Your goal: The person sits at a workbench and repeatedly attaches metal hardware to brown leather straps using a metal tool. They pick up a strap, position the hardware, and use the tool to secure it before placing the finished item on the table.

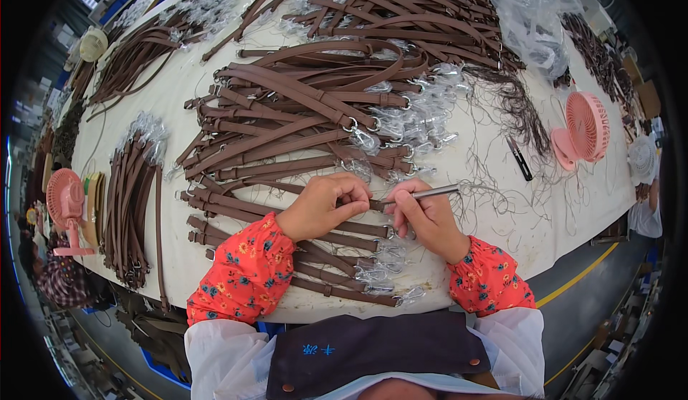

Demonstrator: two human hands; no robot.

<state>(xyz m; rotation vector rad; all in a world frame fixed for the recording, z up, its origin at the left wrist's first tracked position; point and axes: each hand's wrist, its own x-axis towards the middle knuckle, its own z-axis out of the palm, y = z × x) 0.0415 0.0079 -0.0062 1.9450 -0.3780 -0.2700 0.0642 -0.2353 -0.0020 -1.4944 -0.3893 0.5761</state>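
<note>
- On the near part of the pale table (502, 221): brown strap (287, 206) pinned flat, left hand (322, 205) curled down over it, fingers closed on the leather.
- Right hand (426, 217) clenched round a slim metal tool (430, 192), tip aimed at the strap's end by the left fingertips.
- By the look of it, mid-trim at that strap end; next move likely needing a steady tip and a firm hold-down.
- Just beyond, heaped brown straps (308, 106) with plastic-wrapped buckles (416, 120); loose thread scraps (516, 113) to the right.
- Further right, black clippers (519, 158) and pink fan (584, 129); bare cloth between, room for the right elbow.
- Table edge close under both forearms; little slack there.
</note>
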